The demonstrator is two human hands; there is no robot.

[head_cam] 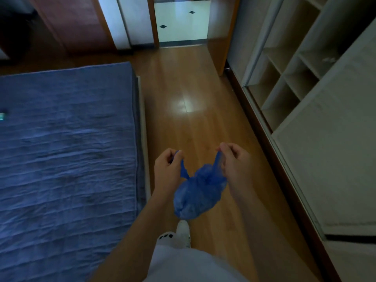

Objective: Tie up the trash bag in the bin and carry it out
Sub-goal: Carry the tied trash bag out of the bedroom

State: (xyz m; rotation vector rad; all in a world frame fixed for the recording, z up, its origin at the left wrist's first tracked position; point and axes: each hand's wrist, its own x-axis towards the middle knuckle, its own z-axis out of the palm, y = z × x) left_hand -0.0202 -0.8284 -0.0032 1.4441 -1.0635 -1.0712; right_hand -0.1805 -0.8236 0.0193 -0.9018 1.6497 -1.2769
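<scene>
A small blue trash bag (196, 195) hangs in the air in front of me, above the wooden floor. Its top is gathered, with two stretched ends rising from it. My left hand (167, 167) pinches the left end between curled fingers. My right hand (234, 159) pinches the right end, pulled up and outward. The bag bulges below the hands. No bin is in view.
A bed with a blue cover (65, 143) fills the left side. An open white wardrobe with shelves (289, 78) lines the right. A wooden floor strip (183, 88) runs ahead to an open doorway (181, 23) with white tiles. My foot in a white shoe (183, 233) is below the bag.
</scene>
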